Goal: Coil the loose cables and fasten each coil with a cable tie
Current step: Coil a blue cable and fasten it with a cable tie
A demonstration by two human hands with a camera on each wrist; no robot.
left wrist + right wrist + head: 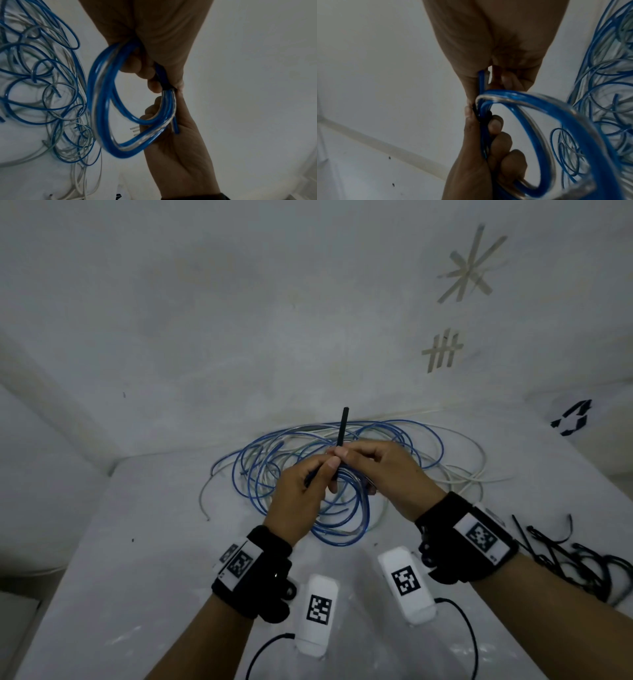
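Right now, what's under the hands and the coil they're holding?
Under the left hand, right hand and held coil lies a loose tangle of blue and grey cables on the white surface. The tangle's middle is covered by the hands.

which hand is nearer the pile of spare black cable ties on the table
Right. The right hand is up at the coil, nearer the spare ties; the left hand is farther.

No legible text; only square coded markers on wrist bands (481,537).
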